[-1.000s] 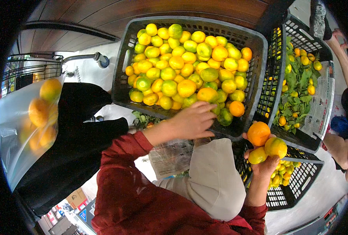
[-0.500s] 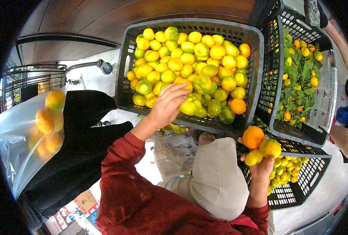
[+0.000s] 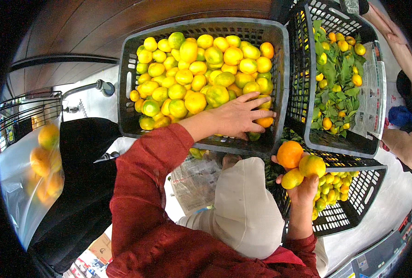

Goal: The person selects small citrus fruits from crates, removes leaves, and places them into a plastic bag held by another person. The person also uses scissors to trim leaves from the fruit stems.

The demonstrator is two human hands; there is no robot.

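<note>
A large black plastic crate (image 3: 283,69) full of yellow-green tangerines (image 3: 184,76) stands in front of me. Over its front right corner, my left hand (image 3: 236,116) lies with fingers spread on the fruit, touching several pieces. An orange tangerine (image 3: 264,121) shows just beneath those fingertips. Outside the crate, at the right, my right hand (image 3: 305,192) is closed around three tangerines: an orange one (image 3: 289,154), a yellow one (image 3: 312,166) and a smaller yellow one (image 3: 292,179). Part of its fingers is hidden behind the fruit.
Another crate (image 3: 377,106) at the right holds leafy tangerines and newspaper. Below it, a third black crate (image 3: 365,197) holds small yellow fruit. Someone in black trousers (image 3: 83,171) stands left beside a clear bag (image 3: 23,185) of tangerines. Another person's arm (image 3: 402,55) shows far right.
My left hand has moved right across the crate, from the front middle to the front right corner. The right hand keeps its three tangerines. The whole view has shifted slightly.
</note>
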